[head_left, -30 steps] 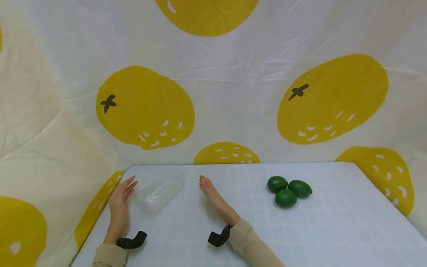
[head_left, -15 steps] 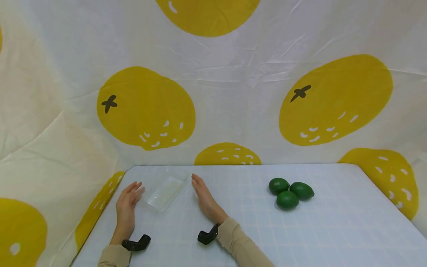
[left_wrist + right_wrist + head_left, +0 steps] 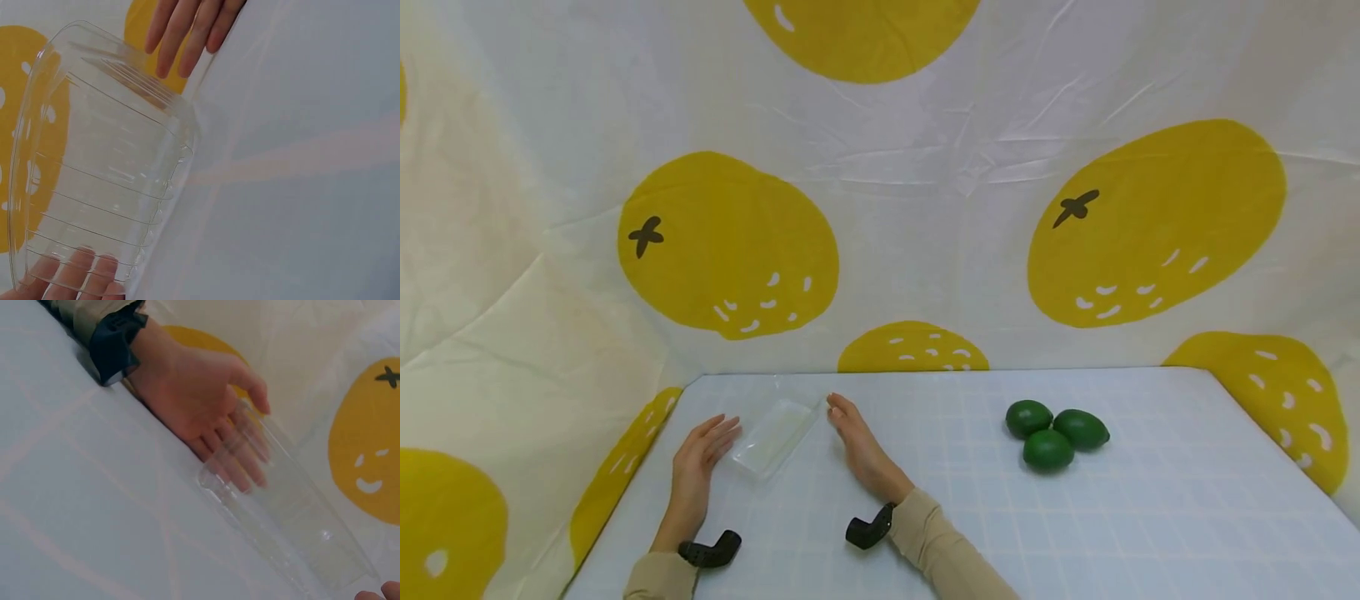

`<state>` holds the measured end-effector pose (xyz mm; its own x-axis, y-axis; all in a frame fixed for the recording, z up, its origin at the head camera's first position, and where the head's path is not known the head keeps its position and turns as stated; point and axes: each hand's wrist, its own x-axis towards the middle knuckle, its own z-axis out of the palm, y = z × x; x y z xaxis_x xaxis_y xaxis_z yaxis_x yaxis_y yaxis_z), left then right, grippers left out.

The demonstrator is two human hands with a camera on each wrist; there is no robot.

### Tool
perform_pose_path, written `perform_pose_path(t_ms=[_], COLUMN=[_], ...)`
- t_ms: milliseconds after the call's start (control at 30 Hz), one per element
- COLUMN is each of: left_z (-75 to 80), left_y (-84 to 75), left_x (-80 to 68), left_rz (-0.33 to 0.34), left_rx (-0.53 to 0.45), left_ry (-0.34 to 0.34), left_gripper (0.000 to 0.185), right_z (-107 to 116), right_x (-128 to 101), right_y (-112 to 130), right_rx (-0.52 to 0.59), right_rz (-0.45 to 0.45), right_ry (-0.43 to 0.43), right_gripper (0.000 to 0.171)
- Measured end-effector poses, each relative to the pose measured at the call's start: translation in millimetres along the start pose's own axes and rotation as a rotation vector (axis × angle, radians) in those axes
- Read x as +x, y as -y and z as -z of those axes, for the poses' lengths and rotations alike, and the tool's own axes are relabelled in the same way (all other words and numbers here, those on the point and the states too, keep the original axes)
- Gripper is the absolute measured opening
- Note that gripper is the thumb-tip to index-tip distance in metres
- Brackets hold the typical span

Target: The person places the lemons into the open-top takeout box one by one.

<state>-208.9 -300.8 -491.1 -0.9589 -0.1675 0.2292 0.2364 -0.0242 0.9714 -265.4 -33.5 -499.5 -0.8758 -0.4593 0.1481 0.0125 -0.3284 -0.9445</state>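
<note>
A clear plastic container point(image 3: 772, 435) lies on the white checked table point(image 3: 970, 517) at the back left, between my two hands. My left hand point(image 3: 703, 446) lies on its left side with straight fingers point(image 3: 81, 275) against the container's point(image 3: 100, 169) wall; they show through the plastic point(image 3: 294, 519). My right hand point(image 3: 853, 437) rests edge-down on the right, its fingers point(image 3: 187, 31) straight and close to the container's far corner. Neither hand curls round it. Three dark green fruits point(image 3: 1051, 433) sit together to the right, well away from both hands.
A white cloth with large yellow fruit prints point(image 3: 730, 242) hangs behind the table and along its left and right sides. The table's back edge point(image 3: 955, 370) runs just behind the container.
My right hand has slid left to the container's right side. My left hand has moved right up to its left side. The container has shifted slightly right.
</note>
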Motion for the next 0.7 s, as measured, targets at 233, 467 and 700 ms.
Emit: perform_pose_path(t_ms=[233, 467, 700], left_z=[-1.3, -5.8, -8.9], left_y=[-0.5, -2.5, -2.2], left_x=[1.8, 0.3, -0.3], left_rz=[0.030, 0.048, 0.055], left_rx=[0.019, 0.021, 0.047], left_ry=[0.010, 0.006, 0.007], left_gripper=[0.052, 0.052, 0.053], right_z=[2.4, 2.7, 2.4], right_x=[-0.3, -2.7, -3.0], right_y=[2.3, 2.8, 2.6], right_rx=[0.015, 0.014, 0.034], right_rz=[-0.027, -0.010, -0.007], right_ry=[0.028, 0.058, 0.055], right_gripper=[0.058, 0.059, 0.061])
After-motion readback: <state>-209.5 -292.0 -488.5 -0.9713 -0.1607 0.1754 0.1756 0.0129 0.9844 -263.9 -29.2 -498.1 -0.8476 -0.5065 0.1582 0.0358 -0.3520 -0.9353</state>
